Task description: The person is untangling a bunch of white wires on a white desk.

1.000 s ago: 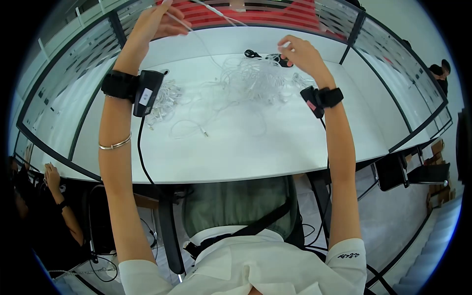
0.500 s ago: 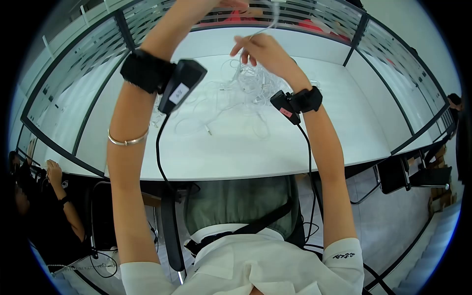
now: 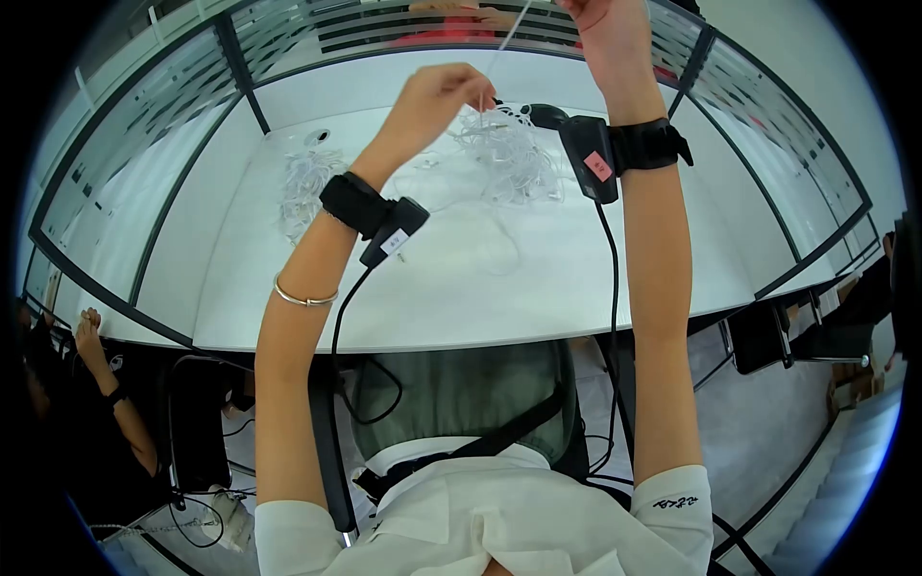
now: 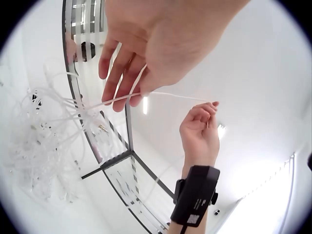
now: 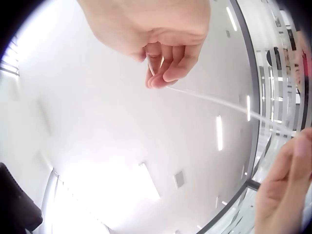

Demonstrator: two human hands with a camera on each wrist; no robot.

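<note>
A thin white cable (image 3: 512, 34) is stretched between my two hands above the table. At its upper end my right hand (image 3: 617, 48) pinches it, fingers curled in against the thumb, as the right wrist view shows. Lower down, my left hand (image 3: 437, 101) holds the cable between its thumb and fingers. In the left wrist view the cable (image 4: 178, 96) crosses the left fingers and trails down toward a tangle. That tangle of white cables (image 3: 514, 163) lies on the table below and beyond the left hand.
Another heap of white cables (image 3: 309, 182) sits at the left of the white table (image 3: 451, 307). A black object (image 3: 547, 116) lies at the back, partly behind the right wrist camera. Low partition panels (image 3: 173, 202) border the table. Another person's arm (image 3: 115, 398) shows at far left.
My left hand came down from high on the left toward the tangle. My right hand rose to the upper right, and now pulls the cable straight between both hands.
</note>
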